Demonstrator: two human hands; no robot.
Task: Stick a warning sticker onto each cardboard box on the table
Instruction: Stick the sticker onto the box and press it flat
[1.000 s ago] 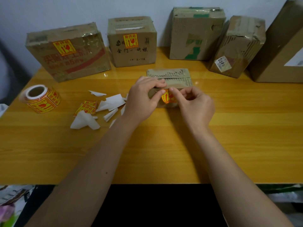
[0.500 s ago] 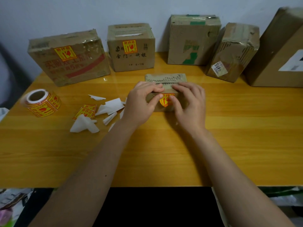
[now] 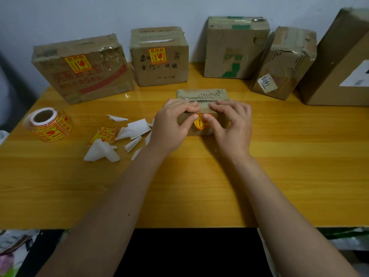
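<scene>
Both the left hand and right hand clamp the small box, thumbs pressing its sticker. Paper scraps and a sticker roll lie left on the surface; 5 boxes stand behind.

Near edge: bare tabletop spans the front, crossed only by the two forearms.
Centre: small box held under the left hand and right hand blocks the middle.
Left: sticker roll near the edge; paper scraps and loose stickers litter the strip between roll and left hand.
Back: a row of cardboard boxes stands along the wall, with narrow gaps between them.
Right: open tabletop from the right hand to the edge, bounded behind by the large box.
</scene>
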